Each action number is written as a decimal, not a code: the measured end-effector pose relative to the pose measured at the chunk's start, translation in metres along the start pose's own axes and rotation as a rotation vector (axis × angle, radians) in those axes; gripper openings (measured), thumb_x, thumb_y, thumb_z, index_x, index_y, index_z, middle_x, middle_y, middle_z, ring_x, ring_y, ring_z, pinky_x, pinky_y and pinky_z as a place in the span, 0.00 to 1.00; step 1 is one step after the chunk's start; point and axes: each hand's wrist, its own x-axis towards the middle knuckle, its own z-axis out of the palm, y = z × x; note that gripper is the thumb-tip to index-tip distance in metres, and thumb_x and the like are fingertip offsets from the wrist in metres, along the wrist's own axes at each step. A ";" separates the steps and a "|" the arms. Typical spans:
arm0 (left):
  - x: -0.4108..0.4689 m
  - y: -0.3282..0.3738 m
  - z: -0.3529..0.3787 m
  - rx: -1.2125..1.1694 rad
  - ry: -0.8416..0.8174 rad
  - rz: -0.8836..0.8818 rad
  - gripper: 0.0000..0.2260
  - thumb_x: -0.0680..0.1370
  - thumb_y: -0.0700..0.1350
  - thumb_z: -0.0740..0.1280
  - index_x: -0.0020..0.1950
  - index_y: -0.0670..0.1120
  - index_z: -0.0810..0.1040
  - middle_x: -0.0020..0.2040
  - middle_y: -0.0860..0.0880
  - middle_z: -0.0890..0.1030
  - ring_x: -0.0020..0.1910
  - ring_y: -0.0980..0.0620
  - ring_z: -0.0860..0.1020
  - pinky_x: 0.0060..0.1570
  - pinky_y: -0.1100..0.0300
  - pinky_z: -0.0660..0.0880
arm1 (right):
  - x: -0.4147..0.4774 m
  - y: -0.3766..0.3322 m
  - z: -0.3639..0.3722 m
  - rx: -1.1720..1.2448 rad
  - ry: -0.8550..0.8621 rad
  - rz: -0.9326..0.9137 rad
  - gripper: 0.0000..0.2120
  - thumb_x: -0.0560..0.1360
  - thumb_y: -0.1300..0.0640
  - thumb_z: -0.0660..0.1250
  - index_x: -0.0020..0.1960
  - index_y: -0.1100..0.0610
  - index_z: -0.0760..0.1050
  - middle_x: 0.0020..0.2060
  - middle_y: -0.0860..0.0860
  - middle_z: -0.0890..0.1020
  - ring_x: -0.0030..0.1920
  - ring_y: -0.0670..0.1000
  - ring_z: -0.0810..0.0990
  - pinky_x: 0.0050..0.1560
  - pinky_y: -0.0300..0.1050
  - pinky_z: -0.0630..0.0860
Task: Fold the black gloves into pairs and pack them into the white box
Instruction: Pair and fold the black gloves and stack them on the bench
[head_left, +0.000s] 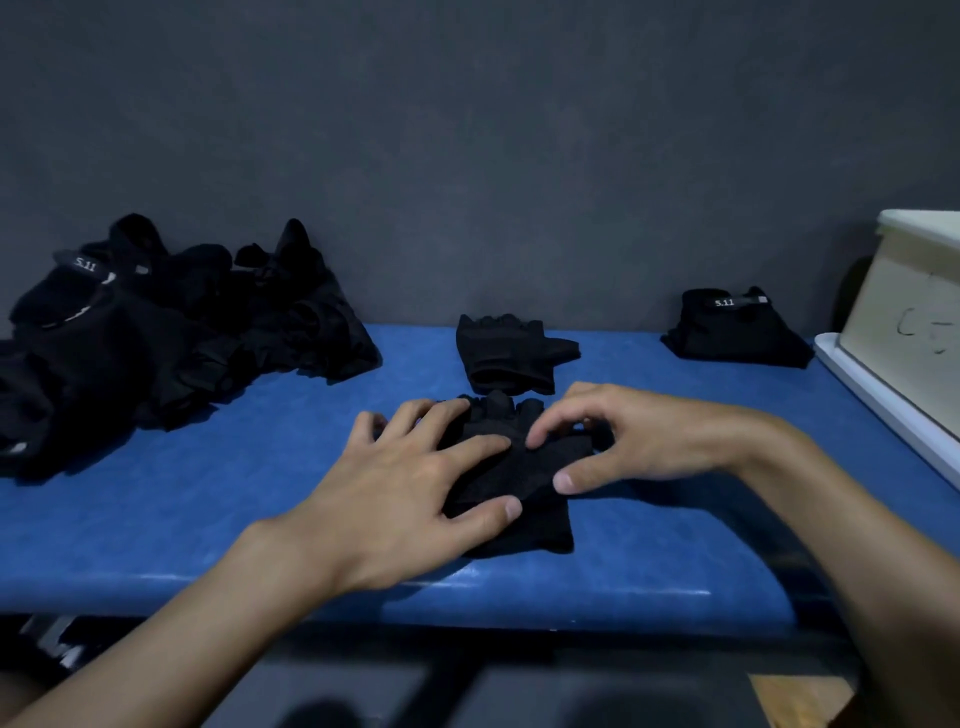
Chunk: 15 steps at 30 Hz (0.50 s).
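Observation:
A black fingerless glove (524, 514) lies flat near the front of the blue bench (208, 519). My left hand (410, 478) presses on its left half with spread, straight fingers. My right hand (608, 441) sits over its right half, fingers bent, with fingertips and thumb touching the fabric. A second single glove (506, 353) lies just behind. A folded black pair (737, 330) with a "5.11" tag rests at the back right. The white box (914, 312) stands at the right edge, mostly out of frame.
A large heap of loose black gloves (156, 332) covers the bench's left side against the dark grey wall. The white box stands on a white lid or tray (883, 405). The bench's front edge runs just below my wrists.

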 end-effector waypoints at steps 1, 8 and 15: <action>0.000 -0.001 0.000 -0.017 0.011 0.001 0.36 0.70 0.75 0.38 0.76 0.66 0.55 0.78 0.57 0.55 0.75 0.55 0.52 0.69 0.51 0.56 | 0.000 0.000 0.000 -0.004 0.001 -0.001 0.17 0.71 0.46 0.75 0.58 0.38 0.77 0.53 0.43 0.72 0.55 0.42 0.72 0.58 0.36 0.70; -0.002 -0.030 -0.008 -0.216 0.155 -0.076 0.32 0.73 0.72 0.42 0.71 0.64 0.67 0.76 0.59 0.62 0.75 0.57 0.56 0.69 0.49 0.60 | 0.004 -0.013 -0.006 0.120 0.159 -0.071 0.14 0.68 0.42 0.73 0.53 0.39 0.80 0.47 0.39 0.79 0.43 0.38 0.77 0.46 0.35 0.72; -0.006 -0.088 -0.016 -0.155 0.260 -0.283 0.33 0.72 0.69 0.43 0.70 0.60 0.71 0.72 0.56 0.67 0.72 0.53 0.61 0.68 0.49 0.60 | 0.074 -0.066 0.001 0.241 0.364 -0.226 0.04 0.75 0.60 0.71 0.50 0.58 0.81 0.39 0.49 0.81 0.39 0.43 0.76 0.44 0.39 0.74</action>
